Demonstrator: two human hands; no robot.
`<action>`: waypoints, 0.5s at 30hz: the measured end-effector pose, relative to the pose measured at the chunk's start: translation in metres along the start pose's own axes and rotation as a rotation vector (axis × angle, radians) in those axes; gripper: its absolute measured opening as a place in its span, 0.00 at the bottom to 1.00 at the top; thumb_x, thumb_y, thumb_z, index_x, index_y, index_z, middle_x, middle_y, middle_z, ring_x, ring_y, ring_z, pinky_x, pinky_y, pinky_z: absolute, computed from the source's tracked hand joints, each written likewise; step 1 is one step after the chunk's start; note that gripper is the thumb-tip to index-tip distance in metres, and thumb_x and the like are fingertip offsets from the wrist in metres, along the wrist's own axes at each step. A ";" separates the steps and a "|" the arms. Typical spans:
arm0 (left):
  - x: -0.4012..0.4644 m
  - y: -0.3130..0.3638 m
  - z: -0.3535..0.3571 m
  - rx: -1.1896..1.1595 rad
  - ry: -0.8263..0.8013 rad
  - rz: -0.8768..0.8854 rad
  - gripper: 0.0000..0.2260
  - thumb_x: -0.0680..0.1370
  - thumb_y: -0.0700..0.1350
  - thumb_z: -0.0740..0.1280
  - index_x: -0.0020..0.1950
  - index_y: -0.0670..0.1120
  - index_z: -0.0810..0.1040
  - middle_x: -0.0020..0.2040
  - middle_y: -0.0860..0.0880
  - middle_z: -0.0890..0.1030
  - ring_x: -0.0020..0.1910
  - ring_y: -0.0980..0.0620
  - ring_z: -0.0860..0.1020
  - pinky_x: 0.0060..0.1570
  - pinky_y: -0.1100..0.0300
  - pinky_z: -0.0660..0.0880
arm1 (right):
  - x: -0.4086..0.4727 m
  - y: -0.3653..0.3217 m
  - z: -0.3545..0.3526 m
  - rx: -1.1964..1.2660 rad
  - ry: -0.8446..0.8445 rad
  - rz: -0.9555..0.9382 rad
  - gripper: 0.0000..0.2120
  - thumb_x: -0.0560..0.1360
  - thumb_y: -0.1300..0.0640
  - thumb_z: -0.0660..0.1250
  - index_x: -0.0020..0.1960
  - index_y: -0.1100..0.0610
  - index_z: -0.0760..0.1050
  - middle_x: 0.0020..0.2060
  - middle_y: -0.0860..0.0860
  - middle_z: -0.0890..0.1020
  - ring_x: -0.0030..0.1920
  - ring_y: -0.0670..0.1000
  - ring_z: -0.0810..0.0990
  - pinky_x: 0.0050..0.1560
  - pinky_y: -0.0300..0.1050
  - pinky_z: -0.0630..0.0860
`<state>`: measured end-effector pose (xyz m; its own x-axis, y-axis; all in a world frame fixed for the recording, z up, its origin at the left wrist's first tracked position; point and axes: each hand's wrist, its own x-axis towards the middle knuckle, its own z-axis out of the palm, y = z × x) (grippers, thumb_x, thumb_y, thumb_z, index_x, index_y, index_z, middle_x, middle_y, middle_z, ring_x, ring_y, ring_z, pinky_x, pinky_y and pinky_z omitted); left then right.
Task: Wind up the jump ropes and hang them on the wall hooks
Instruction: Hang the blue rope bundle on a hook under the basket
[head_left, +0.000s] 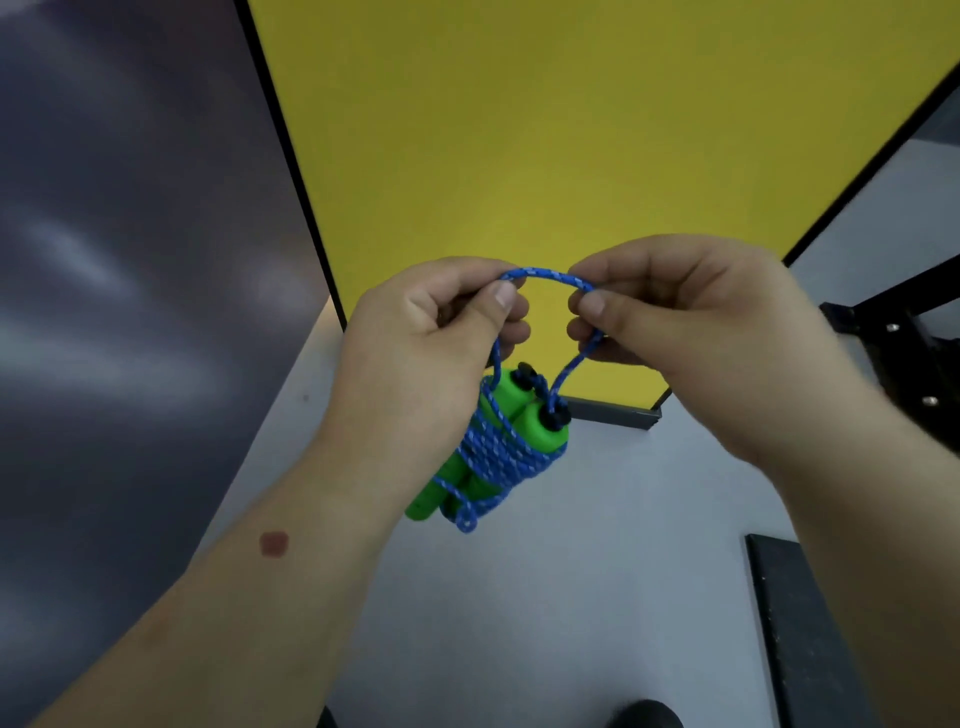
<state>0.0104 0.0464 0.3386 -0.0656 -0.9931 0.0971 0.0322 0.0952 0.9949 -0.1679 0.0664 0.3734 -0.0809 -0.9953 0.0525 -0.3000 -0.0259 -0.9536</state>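
Two hands (436, 332) (691, 322) pinch the rope loop (550, 275) (bundle (493, 447) dangling).

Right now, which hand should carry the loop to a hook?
Either, slightly the right hand: both it and the left hand pinch the blue rope loop, with the wound green handles hanging below. No hook is in view, so this is tentative.

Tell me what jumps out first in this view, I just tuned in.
Dead centre, both hands hold up a loop of blue rope: the left hand pinches one end of the loop, the right hand the other. Below them hang two bright green handles, bundled side by side with the rope wound round them. Behind it all a big yellow panel fills the upper middle.
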 end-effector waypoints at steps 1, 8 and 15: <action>0.006 0.005 0.000 -0.017 0.013 -0.015 0.08 0.82 0.39 0.67 0.51 0.49 0.84 0.44 0.48 0.87 0.44 0.51 0.86 0.50 0.54 0.83 | 0.006 -0.003 0.003 0.021 0.038 -0.010 0.07 0.77 0.65 0.71 0.49 0.54 0.84 0.39 0.54 0.87 0.44 0.52 0.87 0.50 0.52 0.84; 0.050 0.095 0.001 -0.052 0.079 -0.067 0.08 0.82 0.39 0.67 0.50 0.49 0.85 0.44 0.48 0.87 0.45 0.50 0.86 0.51 0.51 0.83 | 0.047 -0.091 -0.005 0.082 0.161 -0.045 0.09 0.76 0.62 0.72 0.49 0.49 0.85 0.38 0.50 0.87 0.44 0.51 0.86 0.52 0.53 0.83; 0.099 0.271 -0.004 -0.056 0.100 -0.047 0.09 0.81 0.40 0.67 0.48 0.52 0.85 0.43 0.49 0.87 0.45 0.51 0.87 0.55 0.48 0.82 | 0.085 -0.264 -0.043 0.037 0.191 -0.096 0.09 0.76 0.59 0.73 0.49 0.45 0.84 0.40 0.45 0.87 0.46 0.46 0.86 0.53 0.48 0.82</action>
<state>0.0162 -0.0259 0.6174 0.0312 -0.9985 0.0443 0.0868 0.0468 0.9951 -0.1367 -0.0071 0.6429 -0.2329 -0.9526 0.1958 -0.2803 -0.1270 -0.9515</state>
